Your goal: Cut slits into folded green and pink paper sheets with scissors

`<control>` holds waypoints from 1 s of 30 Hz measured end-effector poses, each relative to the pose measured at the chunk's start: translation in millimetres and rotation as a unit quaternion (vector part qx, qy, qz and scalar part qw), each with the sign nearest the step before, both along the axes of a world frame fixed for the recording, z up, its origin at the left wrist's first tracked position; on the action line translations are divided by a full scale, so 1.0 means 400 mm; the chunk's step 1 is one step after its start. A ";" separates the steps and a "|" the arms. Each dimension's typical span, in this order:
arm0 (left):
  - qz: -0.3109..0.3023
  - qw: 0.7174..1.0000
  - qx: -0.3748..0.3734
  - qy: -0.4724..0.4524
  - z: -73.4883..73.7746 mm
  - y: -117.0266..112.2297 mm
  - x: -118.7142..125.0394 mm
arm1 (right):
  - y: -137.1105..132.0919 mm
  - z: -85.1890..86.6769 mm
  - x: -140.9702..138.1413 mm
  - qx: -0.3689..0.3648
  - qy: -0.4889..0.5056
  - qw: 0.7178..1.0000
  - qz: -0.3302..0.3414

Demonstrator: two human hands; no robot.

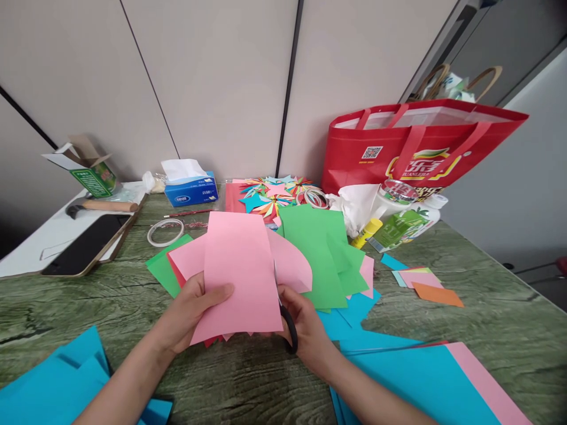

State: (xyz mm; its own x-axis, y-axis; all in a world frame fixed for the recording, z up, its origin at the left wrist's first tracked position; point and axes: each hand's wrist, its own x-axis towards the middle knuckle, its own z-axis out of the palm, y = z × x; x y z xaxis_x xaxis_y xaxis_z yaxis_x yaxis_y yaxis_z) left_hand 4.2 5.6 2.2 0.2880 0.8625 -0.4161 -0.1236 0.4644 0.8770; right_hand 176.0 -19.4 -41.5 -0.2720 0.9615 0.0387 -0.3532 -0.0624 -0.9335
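Note:
My left hand [188, 313] is closed on the lower left edge of a pink paper sheet [241, 271] and holds it up over the table. My right hand [305, 327] grips black-handled scissors [289, 327] at the sheet's right edge, their blade reaching up into the paper. A cut strip of the pink sheet curls away to the right [292, 262]. Green sheets [321, 254] and more pink and red paper lie under and behind the held sheet.
Blue sheets lie at the near left [57, 378] and near right [416, 383]. Finished paper stars [272, 195], tape rolls [165, 231], a tissue box [191, 188], a glue stick [367, 232], a phone [86, 243] and a red bag [411, 147] sit farther back.

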 end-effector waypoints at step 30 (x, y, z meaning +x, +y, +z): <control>0.008 1.000 0.002 -0.010 -0.002 0.003 0.000 | 0.001 -0.039 -0.003 -0.047 0.005 0.999 0.001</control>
State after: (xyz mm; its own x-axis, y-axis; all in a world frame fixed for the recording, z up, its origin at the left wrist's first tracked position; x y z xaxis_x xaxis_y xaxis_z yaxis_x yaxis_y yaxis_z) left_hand 4.1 6.9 1.3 0.2829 0.8687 -0.4067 -0.1474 0.4583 0.8765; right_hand 174.6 -19.2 -57.0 -0.2737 0.9606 -0.0483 -0.3630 -0.1497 -0.9197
